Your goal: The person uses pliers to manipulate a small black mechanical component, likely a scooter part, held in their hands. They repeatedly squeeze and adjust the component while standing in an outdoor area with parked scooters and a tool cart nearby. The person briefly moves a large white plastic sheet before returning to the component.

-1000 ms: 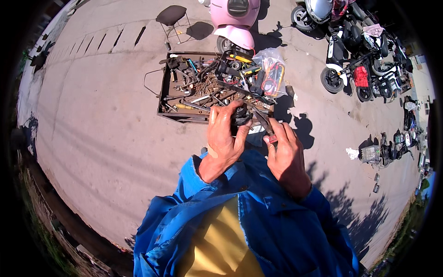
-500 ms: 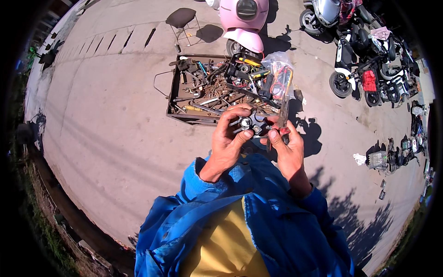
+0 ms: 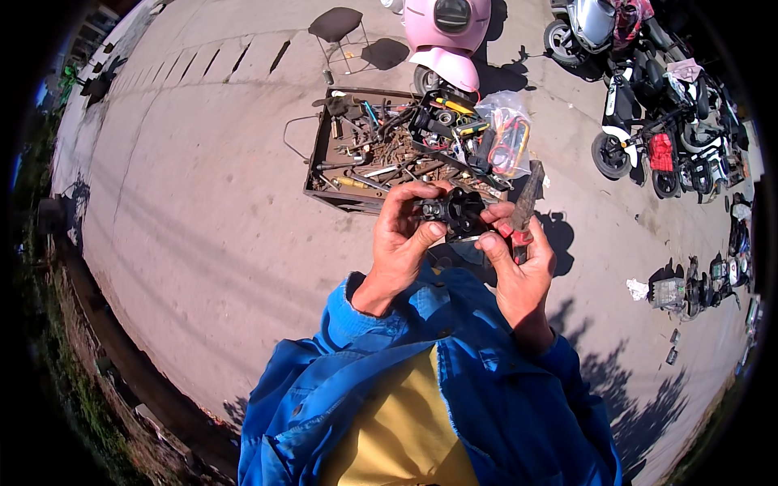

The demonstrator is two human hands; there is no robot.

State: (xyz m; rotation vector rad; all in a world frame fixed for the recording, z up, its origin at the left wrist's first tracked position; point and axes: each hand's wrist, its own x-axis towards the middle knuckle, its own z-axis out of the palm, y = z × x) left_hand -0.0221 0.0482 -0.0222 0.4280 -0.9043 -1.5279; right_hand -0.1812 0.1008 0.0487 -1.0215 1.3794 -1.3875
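Open-air site in strong sunlight; shadows sharp-edged. Ground: pale grey-brown paving, stained in places, with a row of dark slots at upper left. A dark-seated stool on thin legs stands near a pink scooter. Parked scooters crowd the upper right, closely packed. Leafy tree shadow lies at lower right. Green plants border the left edge, beyond a dark strip.

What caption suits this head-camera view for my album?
Bare hands hold a black part and a red-handled tool near a cluttered toolbox.
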